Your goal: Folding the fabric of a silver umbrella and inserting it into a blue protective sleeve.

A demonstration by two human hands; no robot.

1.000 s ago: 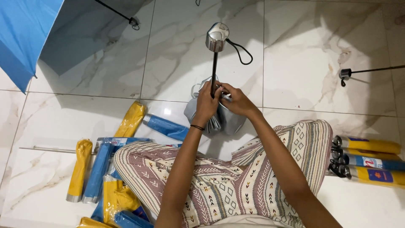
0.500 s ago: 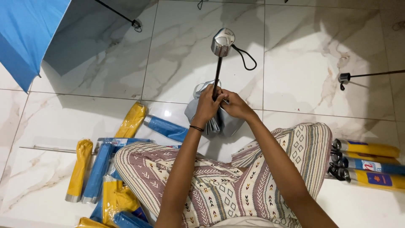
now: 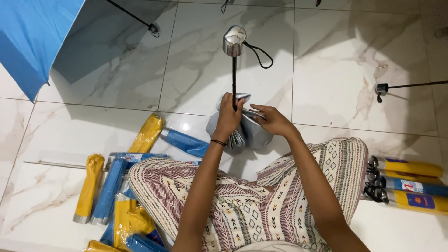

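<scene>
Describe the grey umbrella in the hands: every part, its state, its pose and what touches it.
The grey umbrella is collapsed, its silvery-grey canopy bunched in loose folds on the white marble floor. A thin black shaft rises from the folds to a shiny silver handle with a black wrist loop. The left hand grips the shaft just above the canopy; the right hand rests on the folds. It lies just beyond a knee in patterned trousers.

Home-type workspace, marble tile floor point(image 3: 336, 70), umbrella stock point(image 3: 406, 182)

An open blue umbrella point(image 3: 32, 39) is lying at the upper left of the marble floor point(image 3: 354, 60). Yellow and blue sleeves point(image 3: 109, 186) are lying at the left. Three folded umbrellas point(image 3: 406, 184) are lying side by side at the right.
</scene>
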